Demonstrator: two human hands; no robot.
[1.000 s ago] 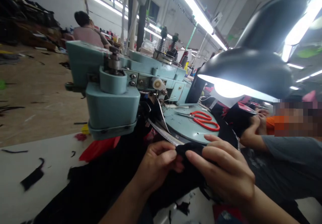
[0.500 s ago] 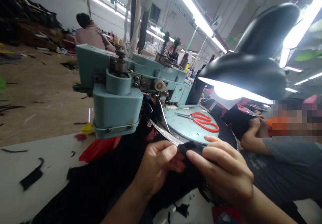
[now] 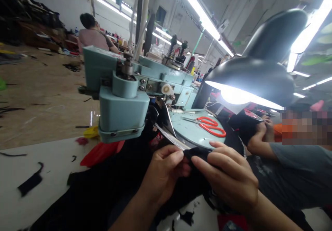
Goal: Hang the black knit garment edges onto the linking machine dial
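Note:
Black fabric point(image 3: 103, 186) spreads over the table below the pale green sewing machine point(image 3: 121, 113). My left hand point(image 3: 166, 165) pinches the edge of this fabric between thumb and forefinger, right by the row of fine metal points point(image 3: 172, 140) along the machine's round plate point(image 3: 192, 134). Close on its right, my right hand point(image 3: 230, 175) grips the same edge, its thumb underneath hidden from me. Red-handled scissors point(image 3: 207, 125) lie on the round plate beyond my fingers.
A black lamp point(image 3: 251, 78) shines from the right above the plate. Red cloth point(image 3: 101, 153) and black scraps point(image 3: 30, 184) lie on the white table point(image 3: 54, 161). A co-worker point(image 3: 285, 168) sits close on the right; another person point(image 3: 93, 35) is at the back left.
Both hands keep nearly the same place at the fabric edge. The view has shifted slightly, so the machine head appears a little further right.

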